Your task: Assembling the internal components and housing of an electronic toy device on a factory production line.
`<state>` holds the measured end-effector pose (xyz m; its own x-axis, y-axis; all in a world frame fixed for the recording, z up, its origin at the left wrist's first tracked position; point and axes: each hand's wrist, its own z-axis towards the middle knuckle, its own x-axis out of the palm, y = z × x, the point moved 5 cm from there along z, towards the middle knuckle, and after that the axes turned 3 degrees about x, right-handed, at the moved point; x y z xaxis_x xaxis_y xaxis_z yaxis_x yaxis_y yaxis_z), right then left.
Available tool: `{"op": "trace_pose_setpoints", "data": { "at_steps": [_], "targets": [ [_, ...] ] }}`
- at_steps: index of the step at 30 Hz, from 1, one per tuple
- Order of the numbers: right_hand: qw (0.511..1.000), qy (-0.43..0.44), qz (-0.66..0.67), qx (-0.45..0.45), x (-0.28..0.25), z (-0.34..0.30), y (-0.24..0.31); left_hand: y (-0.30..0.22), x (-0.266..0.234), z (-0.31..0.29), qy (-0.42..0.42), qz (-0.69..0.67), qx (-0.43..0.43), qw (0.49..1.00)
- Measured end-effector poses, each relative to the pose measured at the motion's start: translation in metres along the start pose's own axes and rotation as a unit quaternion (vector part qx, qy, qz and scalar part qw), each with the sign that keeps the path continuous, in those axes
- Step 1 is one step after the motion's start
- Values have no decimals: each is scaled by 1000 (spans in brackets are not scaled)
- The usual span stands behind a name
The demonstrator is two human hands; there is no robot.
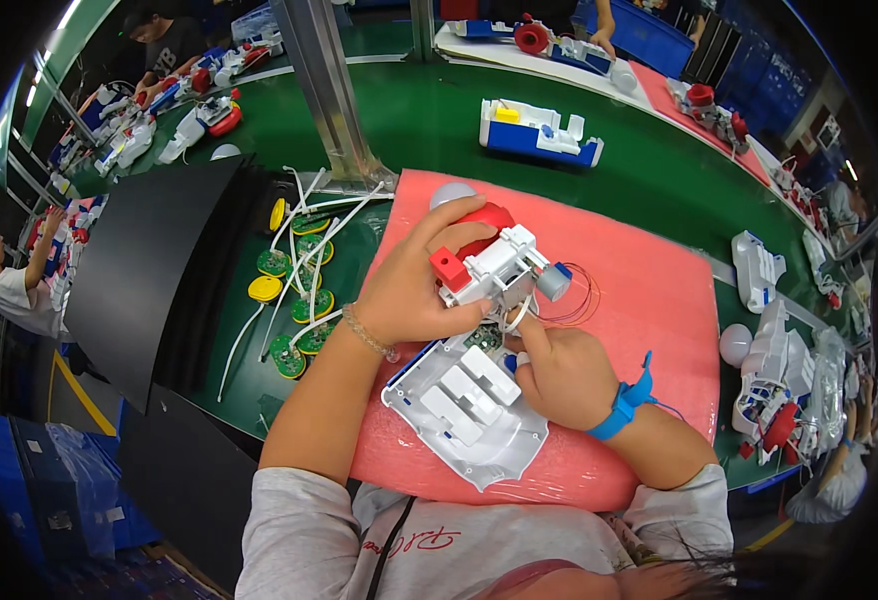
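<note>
Above the middle of the pink mat, I have the white assembly tilted in the left hand, whose fingers and thumb are clamped around its side, close to the red block. The grey motor sticks out on the assembly's right side, and a loop of thin wires trails over the mat beside it.

My right hand is also over the mat, its index finger up against the white cable just under the assembly. I cannot tell whether finger and thumb are closed on that cable or only pushing at it, because the fingertips overlap the parts. Nearer the mat's front edge lies the open white shell, inner side up, with a small circuit board at its far end.

I judge the step in hand to be routing or seating the cable between assembly and shell. To my mind the next move calls for a steady left hold and a light fingertip push, with the thin wires kept from snagging.

Left of the mat sit round green boards; beyond its far edge stands a blue-and-white housing.
</note>
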<state>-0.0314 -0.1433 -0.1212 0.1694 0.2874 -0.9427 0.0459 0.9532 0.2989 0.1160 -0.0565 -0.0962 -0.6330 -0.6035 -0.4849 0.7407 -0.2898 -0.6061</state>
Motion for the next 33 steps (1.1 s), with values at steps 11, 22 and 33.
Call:
{"op": "trace_pose_setpoints", "data": {
  "at_steps": [11,22,33],
  "targets": [
    [999,-18,-42,-22,-7,5,9,-13,-1,6,41,-34,-92,994],
    [997,53,-31,-49,-9,18,4,-16,-3,-29,-48,76,-76,993],
    [997,62,3,-45,-17,7,5,9,-1,-48,-106,17,-122,987]
  ]
}}
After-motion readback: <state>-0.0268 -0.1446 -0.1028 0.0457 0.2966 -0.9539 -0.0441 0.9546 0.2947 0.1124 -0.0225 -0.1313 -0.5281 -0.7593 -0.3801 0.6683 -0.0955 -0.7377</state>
